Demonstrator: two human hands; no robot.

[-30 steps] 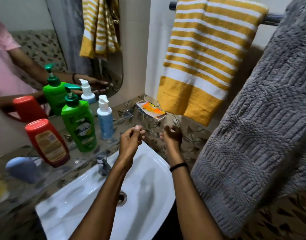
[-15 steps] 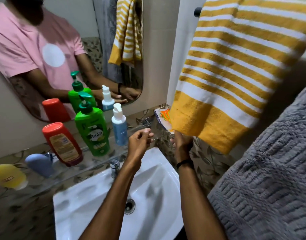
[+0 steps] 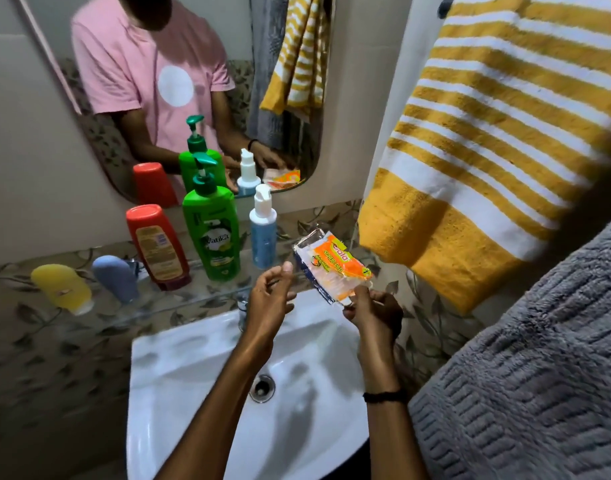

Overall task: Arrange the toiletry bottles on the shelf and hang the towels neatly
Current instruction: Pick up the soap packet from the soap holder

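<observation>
On the glass shelf (image 3: 179,306) stand a red bottle (image 3: 156,247), a green pump bottle (image 3: 212,233) and a small blue pump bottle (image 3: 263,233). A yellow bottle (image 3: 62,288) and a grey-blue bottle (image 3: 116,278) lie at the shelf's left. My right hand (image 3: 373,308) pinches the lower corner of an orange scrub pad packet (image 3: 333,268) held above the sink. My left hand (image 3: 271,299) hovers just left of the packet with loosely curled fingers, holding nothing. A yellow-and-white striped towel (image 3: 487,140) and a grey towel (image 3: 539,358) hang at the right.
The white sink (image 3: 193,375) lies below my hands, its tap (image 3: 242,308) under the shelf edge. A mirror (image 3: 193,81) on the wall reflects a person in a pink shirt. A dark towel bar end (image 3: 444,6) shows top right.
My right hand has picked the scrub pad packet up from the shelf's right end and raised it over the sink. The view has swung left and up; the left hand stayed near.
</observation>
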